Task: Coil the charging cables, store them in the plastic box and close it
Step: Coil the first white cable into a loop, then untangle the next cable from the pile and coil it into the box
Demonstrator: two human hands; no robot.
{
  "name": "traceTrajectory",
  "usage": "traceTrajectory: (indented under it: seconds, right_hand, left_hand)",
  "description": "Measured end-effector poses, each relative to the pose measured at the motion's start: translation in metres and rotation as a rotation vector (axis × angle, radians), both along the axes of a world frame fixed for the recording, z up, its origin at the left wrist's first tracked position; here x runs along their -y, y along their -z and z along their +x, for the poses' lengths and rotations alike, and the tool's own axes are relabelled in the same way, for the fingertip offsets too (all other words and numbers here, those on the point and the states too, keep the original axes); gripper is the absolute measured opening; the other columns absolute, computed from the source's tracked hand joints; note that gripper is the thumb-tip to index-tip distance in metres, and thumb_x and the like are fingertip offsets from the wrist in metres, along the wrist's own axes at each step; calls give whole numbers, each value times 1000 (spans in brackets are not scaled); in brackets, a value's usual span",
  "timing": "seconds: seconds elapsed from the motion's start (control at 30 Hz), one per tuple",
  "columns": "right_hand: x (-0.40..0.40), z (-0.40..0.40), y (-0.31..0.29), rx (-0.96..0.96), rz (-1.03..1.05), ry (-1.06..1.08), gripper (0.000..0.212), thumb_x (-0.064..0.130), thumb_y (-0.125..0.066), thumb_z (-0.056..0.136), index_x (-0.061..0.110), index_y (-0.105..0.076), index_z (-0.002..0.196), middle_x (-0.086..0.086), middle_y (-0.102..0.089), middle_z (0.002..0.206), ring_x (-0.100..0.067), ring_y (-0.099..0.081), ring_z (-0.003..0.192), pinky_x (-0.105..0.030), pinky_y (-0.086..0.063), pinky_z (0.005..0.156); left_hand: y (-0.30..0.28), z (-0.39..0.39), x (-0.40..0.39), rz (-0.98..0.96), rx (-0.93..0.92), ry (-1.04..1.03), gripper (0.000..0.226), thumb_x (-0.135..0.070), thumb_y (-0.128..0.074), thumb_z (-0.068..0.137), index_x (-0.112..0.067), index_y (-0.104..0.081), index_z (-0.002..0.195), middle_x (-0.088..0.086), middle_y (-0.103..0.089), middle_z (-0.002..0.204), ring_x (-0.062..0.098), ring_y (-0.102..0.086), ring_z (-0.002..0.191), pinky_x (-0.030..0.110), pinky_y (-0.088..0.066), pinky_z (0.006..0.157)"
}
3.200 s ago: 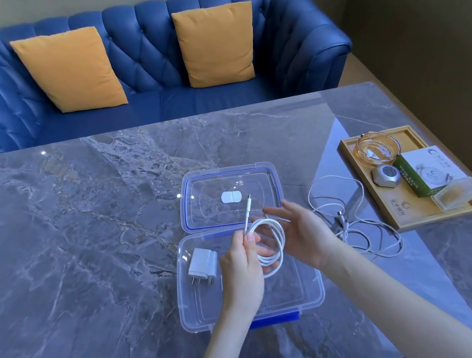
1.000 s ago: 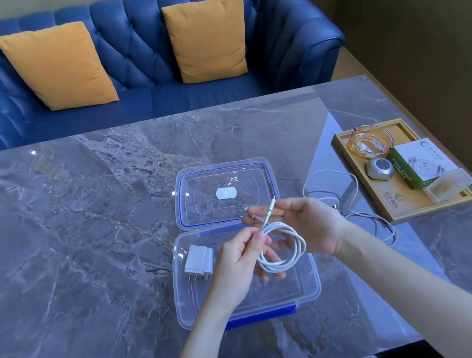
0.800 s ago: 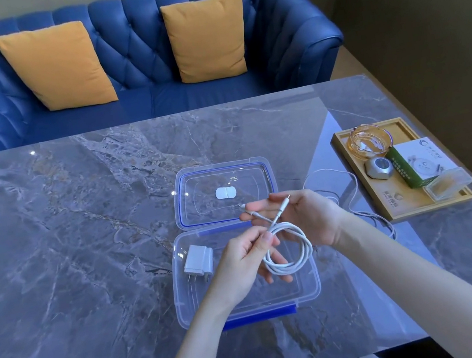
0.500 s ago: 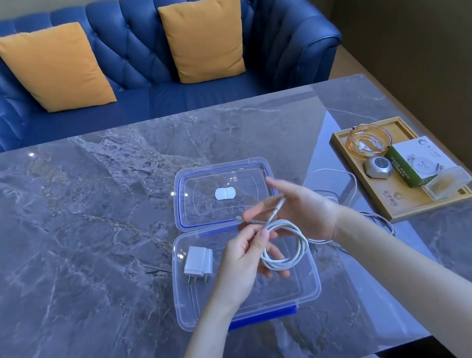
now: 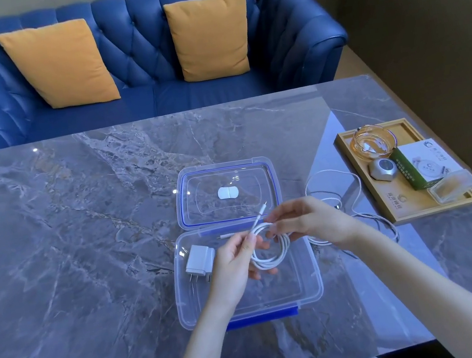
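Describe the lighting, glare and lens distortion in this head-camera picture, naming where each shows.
Head view: a pale band of light crosses the marble table at right; small bright glints sit at its far left edge; the clear box lid catches a spot of glare; the sofa bows from wide-angle distortion; the coiled cable and both hands, left and right, look sharp.

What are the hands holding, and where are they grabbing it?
Both hold the coiled white cable over the open plastic box. The left hand pinches the loops' left side; the right hand pinches the top.
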State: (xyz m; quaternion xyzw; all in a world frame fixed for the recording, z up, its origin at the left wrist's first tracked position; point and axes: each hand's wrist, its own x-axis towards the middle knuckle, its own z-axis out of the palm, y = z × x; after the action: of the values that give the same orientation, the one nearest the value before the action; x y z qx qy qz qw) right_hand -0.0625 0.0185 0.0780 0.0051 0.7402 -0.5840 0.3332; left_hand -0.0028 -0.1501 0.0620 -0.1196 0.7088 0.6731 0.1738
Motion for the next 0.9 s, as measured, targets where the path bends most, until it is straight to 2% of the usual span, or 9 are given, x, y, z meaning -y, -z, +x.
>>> traceTrajectory:
  seconds: [0.13, 0.23, 0.33, 0.47, 0.6, 0.7, 0.77, 0.83, 0.9]
  right_hand:
    - [8, 16, 29, 7, 16, 122, 10, 2, -64, 81, 13, -66, 81, -8, -66, 74, -12, -60, 64, -22, -52, 60]
    - [16, 26, 50, 69, -17, 232, 12, -2, -64, 81, 10, -65, 79, -8, -63, 70, -12, -61, 57, -21, -56, 55]
    - [27, 34, 64, 112, 2, 280, 15, -3, -64, 80, 11, -65, 77, -5, -63, 69, -8, -61, 55, -19, -53, 53]
    - [40, 34, 81, 65, 156, 269, 21, 0, -66, 77, 19, -65, 70, 1, -61, 62, -12, -55, 57, -17, -47, 47]
    - [53, 27, 97, 67, 186, 328, 24, -1, -69, 73, 21, -63, 64, -1, -61, 57, -15, -56, 52, -21, -50, 50]
    - [61, 19, 106, 84, 199, 394, 23, 0, -72, 70, 18, -62, 62, -5, -61, 56, -17, -56, 51, -34, -56, 61]
    - [65, 14, 112, 102, 214, 420, 23, -1, -72, 69, 17, -62, 60, -7, -61, 56, -18, -57, 52, -41, -58, 68]
    - [68, 11, 117, 105, 238, 435, 21, -1, -72, 69, 17, -64, 60, -6, -61, 56, -19, -57, 52, -41, -58, 68]
    - [70, 8, 122, 89, 270, 426, 15, 1, -71, 69, 14, -68, 64, -5, -61, 55, -17, -57, 51, -35, -58, 64]
  left_hand:
    - [17, 2, 5, -93, 107, -15, 18, -23, -46, 94, -22, -62, 85, -6, -69, 81, 14, -69, 52, 16, -40, 43]
    - [35, 5, 11, -183, 141, -2, 15, -16, -47, 93, -17, -61, 88, -9, -67, 76, 6, -66, 48, 13, -39, 42]
    - [52, 5, 20, -304, 119, 33, 18, -12, -46, 92, -24, -58, 86, -4, -67, 79, 2, -63, 46, 14, -42, 46]
    - [70, -2, 30, -500, 101, 91, 16, -12, -48, 91, -18, -63, 89, 4, -67, 79, 15, -69, 59, 30, -51, 64]
    - [82, -15, 36, -609, 71, 72, 17, -11, -50, 90, -9, -65, 99, 10, -71, 83, 22, -67, 56, 37, -56, 72]
    - [88, -23, 37, -710, 62, 71, 16, -17, -52, 90, -11, -61, 102, 10, -72, 83, 27, -69, 70, 40, -56, 71]
    - [90, -27, 35, -818, 50, 113, 21, -23, -49, 92, -13, -58, 108, 11, -72, 91, 30, -67, 83, 38, -53, 72]
    - [91, -28, 32, -914, 49, 172, 25, -25, -44, 94, -14, -53, 114, 11, -69, 101, 32, -63, 93, 36, -47, 71]
    - [94, -27, 29, -963, 48, 218, 31, -21, -41, 95, -15, -47, 124, 11, -63, 115, 32, -60, 103, 38, -46, 76]
